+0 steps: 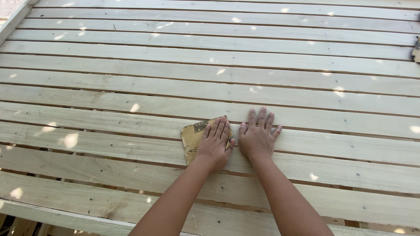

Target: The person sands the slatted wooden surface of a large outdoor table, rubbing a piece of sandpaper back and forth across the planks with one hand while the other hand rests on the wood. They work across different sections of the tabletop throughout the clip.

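Both your forearms come in from the near edge. Your left hand [214, 146] lies flat, fingers together, pressing a sheet of tan sandpaper [192, 137] onto a pale wooden slat [109, 148]. Your right hand [257, 136] sits just beside it, open, fingers spread, palm down on bare wood. Further out: more parallel slats with narrow gaps, dappled light.

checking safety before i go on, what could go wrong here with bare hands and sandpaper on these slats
The left hand presses the sandpaper sheet flat on raw wooden slats; bare skin sliding on them could pick up splinters. The right hand lies flat beside a gap between slats, where a fingertip might catch. Small nail heads dot the boards and could tear the paper or scrape skin.
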